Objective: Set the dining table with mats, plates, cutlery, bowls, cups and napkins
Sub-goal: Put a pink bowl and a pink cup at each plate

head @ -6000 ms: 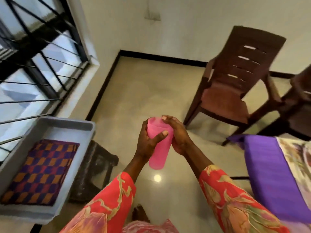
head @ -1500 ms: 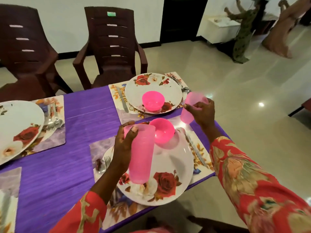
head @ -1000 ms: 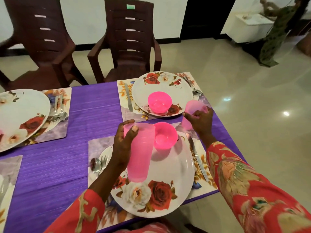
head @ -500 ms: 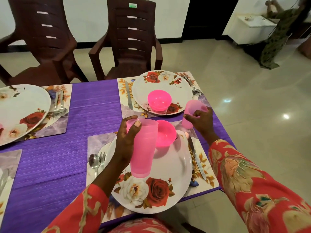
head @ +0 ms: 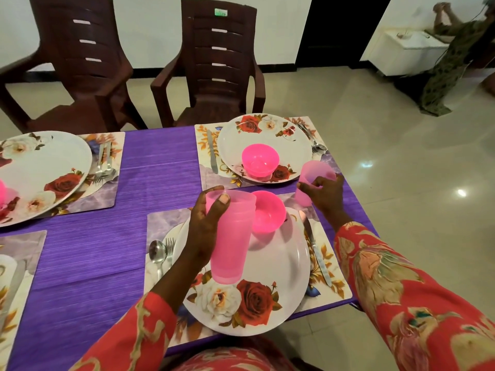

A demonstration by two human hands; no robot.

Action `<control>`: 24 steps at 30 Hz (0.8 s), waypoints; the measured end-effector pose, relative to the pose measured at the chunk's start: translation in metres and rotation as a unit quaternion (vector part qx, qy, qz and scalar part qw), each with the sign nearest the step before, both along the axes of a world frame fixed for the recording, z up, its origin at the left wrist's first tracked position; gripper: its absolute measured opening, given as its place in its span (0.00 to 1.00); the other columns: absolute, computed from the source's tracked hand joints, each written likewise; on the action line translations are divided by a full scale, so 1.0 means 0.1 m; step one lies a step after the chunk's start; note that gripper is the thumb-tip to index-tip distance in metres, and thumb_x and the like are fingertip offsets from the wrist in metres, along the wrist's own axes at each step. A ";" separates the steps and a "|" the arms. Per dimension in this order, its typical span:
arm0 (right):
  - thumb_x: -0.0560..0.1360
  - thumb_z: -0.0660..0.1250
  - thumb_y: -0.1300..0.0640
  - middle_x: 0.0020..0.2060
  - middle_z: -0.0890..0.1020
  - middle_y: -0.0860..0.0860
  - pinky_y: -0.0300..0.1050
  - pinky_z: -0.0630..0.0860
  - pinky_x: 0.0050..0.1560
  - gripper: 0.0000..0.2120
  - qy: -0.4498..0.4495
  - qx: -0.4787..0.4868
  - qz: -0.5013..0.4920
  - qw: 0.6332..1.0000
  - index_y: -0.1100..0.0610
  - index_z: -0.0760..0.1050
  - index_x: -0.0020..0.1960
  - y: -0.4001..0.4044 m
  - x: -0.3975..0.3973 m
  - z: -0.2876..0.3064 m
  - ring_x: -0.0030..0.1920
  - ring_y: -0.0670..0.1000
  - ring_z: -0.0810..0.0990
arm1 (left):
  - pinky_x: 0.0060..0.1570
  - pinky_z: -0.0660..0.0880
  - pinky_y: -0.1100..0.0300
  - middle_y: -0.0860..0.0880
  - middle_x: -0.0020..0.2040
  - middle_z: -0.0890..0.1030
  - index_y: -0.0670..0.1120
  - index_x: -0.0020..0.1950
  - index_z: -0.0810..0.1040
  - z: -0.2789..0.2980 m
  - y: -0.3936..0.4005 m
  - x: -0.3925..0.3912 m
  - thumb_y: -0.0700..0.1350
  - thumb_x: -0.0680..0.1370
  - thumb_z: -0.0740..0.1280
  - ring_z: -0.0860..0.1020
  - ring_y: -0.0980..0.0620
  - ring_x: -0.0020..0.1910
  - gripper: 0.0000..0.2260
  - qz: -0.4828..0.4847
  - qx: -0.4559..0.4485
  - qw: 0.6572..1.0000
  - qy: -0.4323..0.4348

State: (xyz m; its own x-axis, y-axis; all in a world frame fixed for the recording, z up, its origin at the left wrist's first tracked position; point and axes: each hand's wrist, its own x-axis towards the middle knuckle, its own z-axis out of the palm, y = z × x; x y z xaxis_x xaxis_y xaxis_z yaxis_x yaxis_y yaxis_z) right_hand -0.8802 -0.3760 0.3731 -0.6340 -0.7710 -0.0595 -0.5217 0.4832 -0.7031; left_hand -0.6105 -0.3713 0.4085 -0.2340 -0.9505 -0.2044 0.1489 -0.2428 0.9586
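A single pink cup (head: 313,180) is gripped by the curled fingers (head: 308,186) of the right hand (head: 325,195), low at the table's right edge between the two nearest place settings; whether its base already touches the purple tablecloth (head: 158,170) cannot be told. A stack of pink cups (head: 230,236) is held upright by the left hand (head: 203,226), thumb curled over the front near the rim, above the near plate (head: 267,263).

Outward from the hands, much is seen to be done — floral mats are laid, a plate is set on each mat in view, and pink bowls sit on the near plate and on the far plate (head: 263,145). Cutlery is laid too: a spoon (head: 156,253) and fork to the left of the near plate, a knife (head: 317,253) to its right, with the same beside the far plate.

Cups are judged to be the step in hand, with several still stacked. No napkins are visible, so these appear left to do.
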 end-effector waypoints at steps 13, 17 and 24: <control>0.72 0.71 0.52 0.71 0.56 0.61 0.43 0.61 0.67 0.18 -0.015 0.001 -0.028 1.000 0.67 0.78 0.52 -0.07 0.17 0.03 0.70 0.61 0.61 | 0.34 0.78 0.61 0.48 0.48 0.81 0.50 0.58 0.73 -0.02 0.05 0.07 0.63 0.60 0.66 0.82 0.56 0.39 0.30 0.014 -0.006 1.000 -0.007; 0.72 0.71 0.52 0.70 0.57 0.61 0.42 0.62 0.66 0.18 -0.015 0.003 -0.025 1.000 0.67 0.78 0.52 -0.06 0.17 0.04 0.70 0.60 0.61 | 0.36 0.77 0.60 0.45 0.52 0.80 0.51 0.58 0.73 -0.02 0.05 0.08 0.64 0.60 0.66 0.81 0.52 0.43 0.30 0.016 -0.011 1.000 -0.010; 0.70 0.73 0.50 0.70 0.57 0.60 0.49 0.63 0.68 0.20 -0.007 -0.001 -0.017 1.000 0.63 0.77 0.55 0.01 0.17 0.06 0.69 0.62 0.61 | 0.34 0.78 0.61 0.47 0.49 0.81 0.51 0.57 0.73 -0.01 0.05 0.09 0.64 0.60 0.65 0.82 0.57 0.38 0.30 0.010 -0.013 1.000 -0.002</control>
State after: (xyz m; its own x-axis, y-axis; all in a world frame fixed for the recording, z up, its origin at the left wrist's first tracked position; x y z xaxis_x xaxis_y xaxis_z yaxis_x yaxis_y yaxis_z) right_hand -0.8636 -0.3752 0.3789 -0.6590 -0.7491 -0.0676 -0.4946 0.4993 -0.7114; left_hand -0.6018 -0.3660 0.4074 -0.2147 -0.9599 -0.1801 0.1496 -0.2146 0.9652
